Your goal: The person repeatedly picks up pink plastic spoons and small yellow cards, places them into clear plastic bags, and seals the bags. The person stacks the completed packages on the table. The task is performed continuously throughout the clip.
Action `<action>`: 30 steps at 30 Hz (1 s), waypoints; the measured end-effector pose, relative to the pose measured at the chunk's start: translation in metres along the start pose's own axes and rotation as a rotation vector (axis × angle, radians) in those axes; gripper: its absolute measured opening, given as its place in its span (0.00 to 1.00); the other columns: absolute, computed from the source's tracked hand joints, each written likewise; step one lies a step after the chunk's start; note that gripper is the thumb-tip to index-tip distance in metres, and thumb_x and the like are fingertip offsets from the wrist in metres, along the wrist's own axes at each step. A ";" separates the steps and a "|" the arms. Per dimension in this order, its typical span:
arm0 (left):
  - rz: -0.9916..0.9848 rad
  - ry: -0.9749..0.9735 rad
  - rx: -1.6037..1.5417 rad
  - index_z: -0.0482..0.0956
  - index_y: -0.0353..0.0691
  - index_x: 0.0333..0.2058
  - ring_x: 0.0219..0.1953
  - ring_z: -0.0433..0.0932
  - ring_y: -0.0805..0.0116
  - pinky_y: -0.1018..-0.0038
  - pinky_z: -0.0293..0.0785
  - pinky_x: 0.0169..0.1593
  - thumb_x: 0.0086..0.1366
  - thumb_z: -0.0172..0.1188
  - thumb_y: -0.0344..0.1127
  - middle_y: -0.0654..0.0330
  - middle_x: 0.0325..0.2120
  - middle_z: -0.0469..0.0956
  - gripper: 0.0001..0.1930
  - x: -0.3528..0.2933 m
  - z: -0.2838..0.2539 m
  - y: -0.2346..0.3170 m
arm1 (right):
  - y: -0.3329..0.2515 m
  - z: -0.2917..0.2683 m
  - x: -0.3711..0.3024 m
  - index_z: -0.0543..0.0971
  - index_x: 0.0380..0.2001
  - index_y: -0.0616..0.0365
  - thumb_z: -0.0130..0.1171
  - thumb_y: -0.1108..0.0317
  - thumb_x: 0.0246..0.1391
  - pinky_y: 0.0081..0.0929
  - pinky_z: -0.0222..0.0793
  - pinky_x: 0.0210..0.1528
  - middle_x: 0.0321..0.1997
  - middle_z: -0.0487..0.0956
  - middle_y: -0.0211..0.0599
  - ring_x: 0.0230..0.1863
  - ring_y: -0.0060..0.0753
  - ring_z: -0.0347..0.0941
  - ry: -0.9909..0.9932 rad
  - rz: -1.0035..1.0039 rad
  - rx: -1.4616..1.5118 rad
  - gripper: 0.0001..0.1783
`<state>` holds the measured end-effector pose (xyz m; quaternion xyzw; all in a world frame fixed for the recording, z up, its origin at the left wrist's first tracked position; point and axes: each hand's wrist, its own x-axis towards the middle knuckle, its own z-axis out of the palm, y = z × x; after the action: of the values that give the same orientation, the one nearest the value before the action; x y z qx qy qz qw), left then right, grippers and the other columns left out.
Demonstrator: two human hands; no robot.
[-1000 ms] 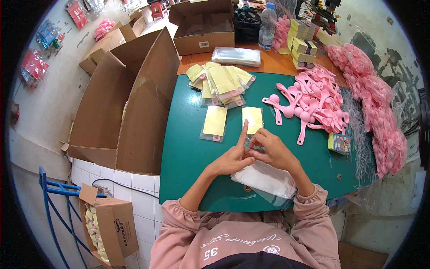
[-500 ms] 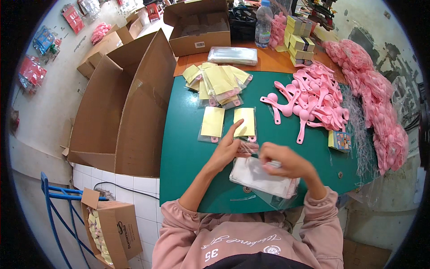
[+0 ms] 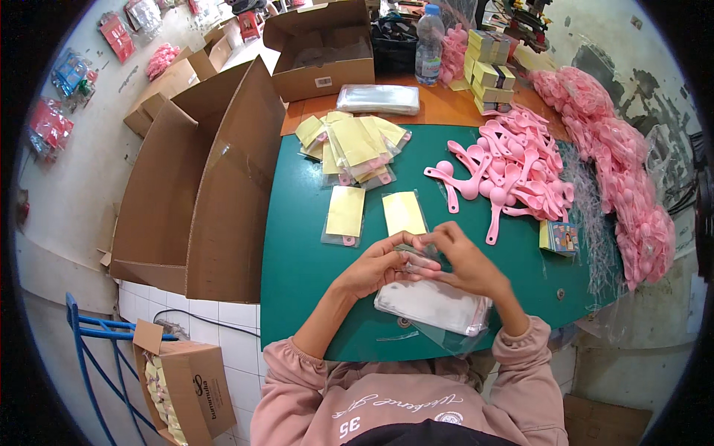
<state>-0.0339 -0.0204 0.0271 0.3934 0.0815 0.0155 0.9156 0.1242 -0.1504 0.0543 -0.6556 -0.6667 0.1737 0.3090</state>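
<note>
Close in front of me, my left hand [image 3: 375, 266] and my right hand [image 3: 470, 264] come together over a clear plastic bag [image 3: 418, 262]. Both hands pinch it, and the fingers hide much of it. Under them lies a stack of clear and white plastic bags [image 3: 435, 306]. Just beyond my fingers, two filled bags rest side by side: a left packet with a yellow card [image 3: 346, 211] and a right packet with a yellow card [image 3: 404, 214]. Pink plastic shows at the lower end of the left one.
A heap of yellow-card packets [image 3: 353, 145] lies farther off on the green tabletop [image 3: 301, 297]. Pink spoons [image 3: 513, 167] are piled at right, beside small printed cards [image 3: 559, 238] and bagged pink spoons [image 3: 610, 156]. A large cardboard box [image 3: 230, 193] stands left; a water bottle [image 3: 429, 48] stands behind.
My right hand has moved from above the bag stack up to my left hand, and both now handle the clear bag. The view has shifted slightly.
</note>
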 end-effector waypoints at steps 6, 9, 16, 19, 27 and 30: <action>-0.081 -0.058 0.025 0.58 0.40 0.44 0.34 0.78 0.62 0.76 0.75 0.35 0.63 0.40 0.29 0.41 0.36 0.75 0.10 -0.012 -0.001 0.018 | 0.024 0.003 0.006 0.73 0.27 0.62 0.58 0.76 0.41 0.21 0.67 0.35 0.34 0.67 0.35 0.35 0.25 0.69 0.193 0.160 0.400 0.07; 0.022 0.126 0.541 0.54 0.42 0.46 0.28 0.77 0.71 0.78 0.73 0.29 0.62 0.45 0.29 0.55 0.25 0.75 0.14 -0.008 0.000 0.014 | 0.038 0.012 0.002 0.72 0.30 0.61 0.58 0.74 0.45 0.18 0.67 0.33 0.34 0.68 0.30 0.33 0.19 0.67 0.189 0.156 0.577 0.08; 0.320 0.257 1.042 0.63 0.38 0.39 0.34 0.76 0.70 0.79 0.73 0.30 0.58 0.52 0.29 0.58 0.29 0.72 0.11 -0.002 -0.003 -0.006 | 0.047 0.010 0.005 0.71 0.30 0.63 0.54 0.70 0.52 0.16 0.68 0.34 0.31 0.73 0.30 0.32 0.18 0.70 0.055 0.302 0.865 0.07; 0.337 0.299 1.000 0.67 0.38 0.38 0.33 0.74 0.72 0.82 0.71 0.31 0.56 0.55 0.30 0.61 0.31 0.71 0.11 -0.003 0.006 -0.006 | 0.046 0.012 0.006 0.71 0.30 0.63 0.53 0.69 0.53 0.16 0.69 0.34 0.28 0.75 0.32 0.30 0.19 0.72 0.097 0.325 0.849 0.07; 0.226 0.570 1.010 0.72 0.33 0.30 0.31 0.75 0.74 0.80 0.71 0.30 0.54 0.60 0.33 0.62 0.27 0.72 0.10 0.001 -0.004 -0.010 | 0.042 0.016 0.008 0.70 0.28 0.64 0.54 0.71 0.52 0.16 0.71 0.29 0.27 0.75 0.33 0.26 0.21 0.73 0.090 0.382 0.864 0.07; 0.191 0.601 0.892 0.71 0.34 0.32 0.28 0.73 0.78 0.82 0.69 0.29 0.55 0.60 0.32 0.63 0.26 0.73 0.10 0.003 -0.005 -0.011 | 0.039 0.018 0.010 0.68 0.28 0.64 0.54 0.73 0.50 0.17 0.71 0.27 0.26 0.75 0.35 0.25 0.22 0.74 0.139 0.431 0.921 0.06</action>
<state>-0.0320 -0.0241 0.0152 0.7274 0.3021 0.1743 0.5910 0.1428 -0.1349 0.0181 -0.5838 -0.3486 0.4651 0.5668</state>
